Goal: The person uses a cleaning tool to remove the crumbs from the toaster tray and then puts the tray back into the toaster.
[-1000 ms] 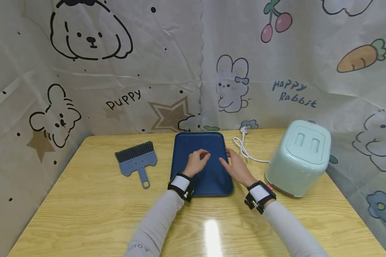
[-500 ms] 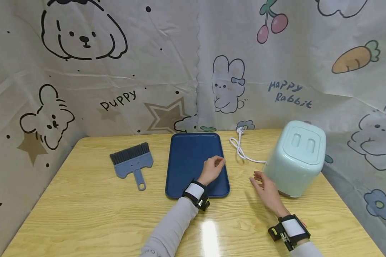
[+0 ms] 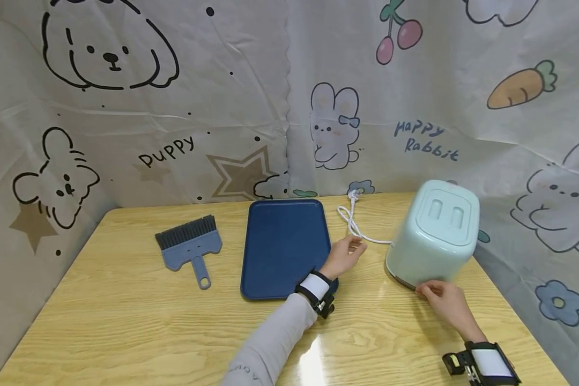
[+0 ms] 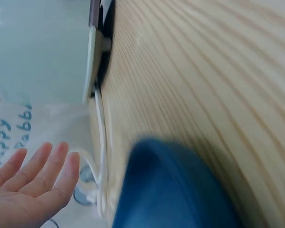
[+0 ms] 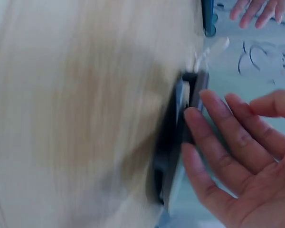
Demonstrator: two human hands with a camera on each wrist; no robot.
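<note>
A mint-green toaster stands on the right of the table, its lid marked by two oblong recesses. At its lower front edge is my right hand; in the right wrist view the fingers are extended by the dark base, and I cannot tell whether they touch it. My left hand hovers by the right edge of the blue tray, between tray and toaster. Its fingers are loosely extended in the left wrist view, holding nothing. The toaster's white cord lies looped behind that hand.
A blue-grey brush with dark bristles lies left of the tray. The wooden table ends at a cartoon-printed curtain at the back and sides.
My right hand has moved right from the tray's edge to the toaster's lower front. The left hand has moved right from above the tray to its right edge. Tray and toaster stay in place.
</note>
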